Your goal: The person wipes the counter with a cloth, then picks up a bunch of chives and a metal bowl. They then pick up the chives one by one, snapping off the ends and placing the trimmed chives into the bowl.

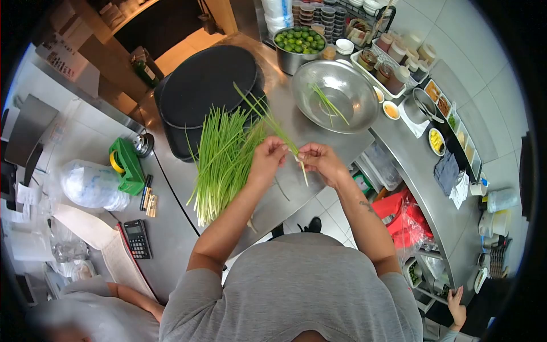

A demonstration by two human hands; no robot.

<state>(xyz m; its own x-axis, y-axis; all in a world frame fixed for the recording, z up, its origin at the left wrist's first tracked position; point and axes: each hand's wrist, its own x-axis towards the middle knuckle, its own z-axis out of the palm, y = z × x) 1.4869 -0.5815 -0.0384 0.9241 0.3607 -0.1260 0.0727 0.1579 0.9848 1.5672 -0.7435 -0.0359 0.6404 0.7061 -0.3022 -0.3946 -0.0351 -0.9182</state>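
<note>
My left hand (270, 159) is closed in a pinch on a few long green chives (273, 125), whose tips point up and away from me. Close beside it, my right hand (322, 164) pinches the same chives near their pale lower ends. A large heap of chives (222, 159) lies on the steel counter to the left, its white ends toward me. Beyond my right hand stands a wide metal bowl (307, 111) with a few chive stalks (329, 104) in it.
Black round trays (208, 85) lie behind the heap. A pot of green limes (299, 43) and sauce bottles (397, 80) stand at the back. On the left are a green tape dispenser (126, 166) and a calculator (137, 239). Another person's hand (456, 308) rests at lower right.
</note>
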